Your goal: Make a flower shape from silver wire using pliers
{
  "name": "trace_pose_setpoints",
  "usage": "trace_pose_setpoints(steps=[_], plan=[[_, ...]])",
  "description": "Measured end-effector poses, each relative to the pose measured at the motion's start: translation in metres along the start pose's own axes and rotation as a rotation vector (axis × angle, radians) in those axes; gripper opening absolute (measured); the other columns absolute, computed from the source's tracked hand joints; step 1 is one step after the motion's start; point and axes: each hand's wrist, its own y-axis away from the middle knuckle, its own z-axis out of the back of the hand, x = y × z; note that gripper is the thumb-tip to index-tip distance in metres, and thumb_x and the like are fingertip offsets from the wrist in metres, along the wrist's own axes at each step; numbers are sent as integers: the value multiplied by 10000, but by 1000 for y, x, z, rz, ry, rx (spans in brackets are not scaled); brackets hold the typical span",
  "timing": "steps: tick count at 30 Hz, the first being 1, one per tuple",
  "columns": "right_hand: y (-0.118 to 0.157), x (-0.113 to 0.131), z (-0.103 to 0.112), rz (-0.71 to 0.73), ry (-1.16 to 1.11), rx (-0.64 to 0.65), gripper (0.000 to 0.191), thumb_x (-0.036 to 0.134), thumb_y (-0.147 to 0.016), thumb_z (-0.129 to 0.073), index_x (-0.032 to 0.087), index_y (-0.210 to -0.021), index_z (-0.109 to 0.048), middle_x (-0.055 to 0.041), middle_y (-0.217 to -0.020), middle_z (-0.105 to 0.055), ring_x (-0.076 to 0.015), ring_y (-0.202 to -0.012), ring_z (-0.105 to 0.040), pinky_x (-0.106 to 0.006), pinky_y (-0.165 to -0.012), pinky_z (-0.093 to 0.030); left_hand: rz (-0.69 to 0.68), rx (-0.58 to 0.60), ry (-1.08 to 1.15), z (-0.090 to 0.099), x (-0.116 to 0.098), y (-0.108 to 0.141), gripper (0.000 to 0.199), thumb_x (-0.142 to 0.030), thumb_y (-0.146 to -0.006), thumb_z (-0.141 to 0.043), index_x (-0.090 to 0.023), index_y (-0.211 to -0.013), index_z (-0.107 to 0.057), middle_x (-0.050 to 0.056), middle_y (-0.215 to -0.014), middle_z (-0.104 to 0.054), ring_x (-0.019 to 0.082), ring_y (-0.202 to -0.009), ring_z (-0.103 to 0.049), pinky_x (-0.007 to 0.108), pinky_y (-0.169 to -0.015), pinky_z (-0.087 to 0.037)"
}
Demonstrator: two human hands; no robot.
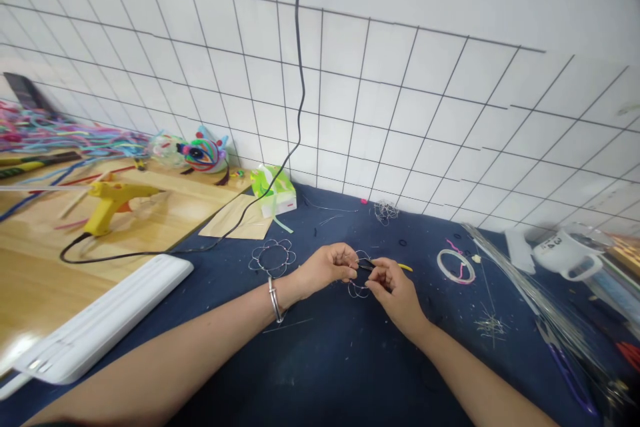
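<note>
Over the dark blue cloth, my left hand [334,268] pinches the left side of a wire flower [358,292], a ring of thin looped petals. From the other side my right hand [393,285] has its fingers closed at the flower's right edge. A yellow handle [405,267] pokes out behind the right hand, and a dark tip, perhaps of pliers, shows between the hands; whether the fingers grip this tool I cannot tell. A second wire flower [273,258] lies flat to the left. My fingers partly hide the held flower.
Left stand a white lamp bar [115,313], a yellow glue gun [107,203] with its black cord, and a tissue pack [273,190]. At right lie a white ring [455,267], a wire bundle [505,267], purple-handled pliers [565,367] and a mug [565,255]. Tangled wire [386,212] sits near the wall.
</note>
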Motion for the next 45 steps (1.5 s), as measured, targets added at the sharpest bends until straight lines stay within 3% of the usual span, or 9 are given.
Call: trace_pose_setpoints(steps=[6,11,20,32,40,45], plan=[[0,2,3,-24,47,-20,239,304,-826,-476,207,-1041,-512,0,-746,-566,-123,-631,-535,-249,-607,-449,-3,8,15,1,5,-2,233,-193,-665,-669,-132,-847,-537,6,-749,-595,98,-653,-574,249,-626,-472],[1,1,4,-55,74,2,250,341,-841,-443,201,-1008,-565,-15,-751,-590,-131,-638,-553,-241,-574,-452,24,-27,-34,1,5,0,200,-289,-764,-582,-127,-872,-538,42,-739,-615,149,-709,-618,287,-642,-493],[0,-2,0,-56,10,94,313,273,-763,-550,214,-1069,-526,9,-772,-577,-125,-685,-548,-253,-652,-450,69,-52,71,2,1,2,271,-393,-789,-545,-133,-861,-536,75,-838,-628,148,-705,-629,281,-633,-494],[-2,-3,2,-116,-33,101,257,329,-799,-492,203,-1018,-537,1,-746,-567,-118,-604,-541,-238,-542,-444,100,-5,168,5,-1,4,291,-415,-802,-509,-130,-852,-539,97,-840,-631,167,-697,-637,279,-616,-485],[-1,2,4,-118,18,143,218,364,-818,-461,192,-884,-578,5,-703,-575,-117,-583,-544,-230,-531,-440,93,-31,38,4,-1,3,277,-405,-784,-524,-133,-831,-557,73,-828,-628,135,-697,-613,235,-589,-470],[-4,0,5,-154,-27,134,225,357,-800,-496,192,-929,-579,8,-687,-573,-120,-587,-540,-230,-524,-427,79,-38,-15,5,4,0,262,-396,-784,-519,-137,-812,-550,41,-735,-617,110,-602,-591,224,-541,-463]])
